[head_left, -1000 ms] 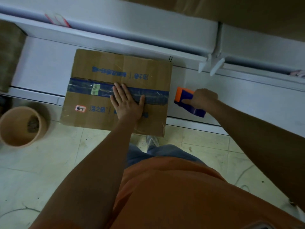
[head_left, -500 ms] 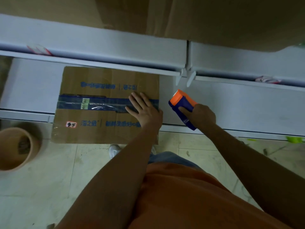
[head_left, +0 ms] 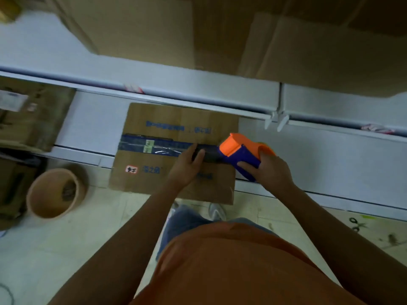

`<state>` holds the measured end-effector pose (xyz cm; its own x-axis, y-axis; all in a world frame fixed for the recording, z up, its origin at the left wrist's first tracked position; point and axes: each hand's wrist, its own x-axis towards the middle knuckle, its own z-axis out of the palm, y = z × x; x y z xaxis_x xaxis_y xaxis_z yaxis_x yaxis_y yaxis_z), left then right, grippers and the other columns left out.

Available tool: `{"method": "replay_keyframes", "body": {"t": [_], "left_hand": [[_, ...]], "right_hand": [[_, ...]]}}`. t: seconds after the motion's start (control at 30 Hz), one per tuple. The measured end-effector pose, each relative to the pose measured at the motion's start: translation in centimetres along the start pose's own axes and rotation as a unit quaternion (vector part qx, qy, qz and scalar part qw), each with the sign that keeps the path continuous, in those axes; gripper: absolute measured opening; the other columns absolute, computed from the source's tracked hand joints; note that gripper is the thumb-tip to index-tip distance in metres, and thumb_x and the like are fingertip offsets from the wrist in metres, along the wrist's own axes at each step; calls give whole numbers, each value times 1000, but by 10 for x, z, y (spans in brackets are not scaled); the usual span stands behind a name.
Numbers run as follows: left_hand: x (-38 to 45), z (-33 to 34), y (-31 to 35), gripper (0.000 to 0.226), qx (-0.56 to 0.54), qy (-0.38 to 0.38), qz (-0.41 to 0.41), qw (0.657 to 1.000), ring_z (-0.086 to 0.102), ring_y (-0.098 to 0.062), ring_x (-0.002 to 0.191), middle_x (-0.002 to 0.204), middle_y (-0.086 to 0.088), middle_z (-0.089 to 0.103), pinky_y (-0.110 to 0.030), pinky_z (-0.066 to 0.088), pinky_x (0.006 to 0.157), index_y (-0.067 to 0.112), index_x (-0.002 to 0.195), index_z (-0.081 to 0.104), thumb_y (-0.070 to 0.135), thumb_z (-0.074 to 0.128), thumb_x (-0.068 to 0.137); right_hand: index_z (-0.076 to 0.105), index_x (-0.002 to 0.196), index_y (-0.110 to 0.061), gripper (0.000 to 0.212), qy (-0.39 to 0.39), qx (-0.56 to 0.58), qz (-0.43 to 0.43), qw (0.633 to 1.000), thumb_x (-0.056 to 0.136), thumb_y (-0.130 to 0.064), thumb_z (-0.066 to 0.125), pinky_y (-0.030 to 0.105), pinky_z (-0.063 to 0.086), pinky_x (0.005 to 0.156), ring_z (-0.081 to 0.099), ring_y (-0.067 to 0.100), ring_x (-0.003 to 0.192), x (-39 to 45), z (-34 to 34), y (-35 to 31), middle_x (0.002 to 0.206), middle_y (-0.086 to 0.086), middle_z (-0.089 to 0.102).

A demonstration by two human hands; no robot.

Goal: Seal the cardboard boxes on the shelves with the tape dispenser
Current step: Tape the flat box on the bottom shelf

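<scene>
A flat brown cardboard box (head_left: 154, 179) with blue print lies on the low white shelf (head_left: 92, 119), its front edge jutting over the floor. A blue taped strip (head_left: 152, 146) runs along its centre seam. My right hand (head_left: 268, 172) grips the orange and blue tape dispenser (head_left: 240, 150), whose nose sits over the right end of the seam. My left hand (head_left: 187, 166) lies on the box just left of the dispenser, fingers at the dark tape coming out of it; whether they pinch the tape is unclear.
A tan bucket (head_left: 55, 194) stands on the tiled floor to the left. More cardboard boxes (head_left: 28, 119) fill the left of the shelf, and large boxes (head_left: 242, 36) sit on the upper shelf. My feet are under the box's front edge.
My right hand brought the dispenser leftward from the bare shelf onto the right end of the box seam. My left hand slid right along the tape to meet it.
</scene>
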<state>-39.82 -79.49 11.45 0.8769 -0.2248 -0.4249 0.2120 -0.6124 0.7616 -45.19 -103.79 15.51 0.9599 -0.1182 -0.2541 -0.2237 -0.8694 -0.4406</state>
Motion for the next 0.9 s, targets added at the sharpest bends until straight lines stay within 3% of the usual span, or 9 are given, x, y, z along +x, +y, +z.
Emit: {"method": "replay_keyframes", "body": {"t": [0.07,0.17,0.23,0.3,0.37,0.5,0.6,0.77,0.9], "left_hand": [[-21,-31,-2,49,-77,4,-19,997,50,-13,127,139,2,53,-29,42,101,19,148,43,39,49,104],[-49,-66,-1,54,-126,12,-5,992,50,-2,128,148,9,48,-20,45,101,24,153,37,29,54,102],[-65,-84,6,55,-200,11,-1,980,52,-1,129,146,8,53,-24,46,106,25,153,37,18,56,102],[-77,-99,10,58,-268,-11,-19,963,49,-12,136,150,0,50,-36,42,112,18,154,35,6,54,100],[-85,-114,2,61,-307,-44,-16,951,47,-21,138,152,-6,48,-45,38,115,13,152,37,8,52,93],[-99,-147,-26,45,-273,-58,28,960,60,-17,124,130,-4,67,-29,47,100,9,134,62,8,59,89],[-107,-178,-44,35,-264,-53,47,962,64,-15,118,122,0,72,-20,48,95,12,129,67,5,59,95],[-114,-224,-78,27,-291,-78,25,953,68,-18,110,114,-4,75,-24,50,92,11,117,73,4,55,97],[-110,-248,-93,18,-248,-62,52,965,69,-14,102,107,-1,75,-20,51,86,11,107,77,14,62,97]], "right_hand": [[45,123,-14,67,-23,-15,-36,999,83,-66,58,30,39,69,60,25,87,-3,4,-18,96,2,57],[47,110,-12,67,-50,-44,-129,989,79,-71,49,27,36,58,56,22,75,-4,12,-47,79,-4,46],[52,105,-8,70,-38,-57,-209,976,79,-72,44,27,35,56,57,24,72,-3,17,-63,75,-3,48],[57,108,-3,79,-23,-77,-260,962,79,-75,41,33,46,60,62,31,81,-2,21,-80,85,9,63],[58,115,0,86,-26,-102,-280,954,77,-76,40,36,51,67,64,34,88,-1,27,-98,89,14,68],[50,136,-5,102,-75,-133,-276,949,79,-85,24,40,50,90,56,30,112,-1,42,-135,111,12,69],[36,147,-9,91,-90,-111,-238,961,84,-75,41,36,44,96,49,26,122,-9,55,-163,125,10,62],[39,140,-11,90,-111,-117,-230,960,80,-78,40,31,45,81,56,22,105,-24,70,-216,116,9,62],[45,110,-20,61,-94,-81,-204,971,81,-73,48,24,36,60,49,12,74,-39,82,-249,94,2,58]]}}
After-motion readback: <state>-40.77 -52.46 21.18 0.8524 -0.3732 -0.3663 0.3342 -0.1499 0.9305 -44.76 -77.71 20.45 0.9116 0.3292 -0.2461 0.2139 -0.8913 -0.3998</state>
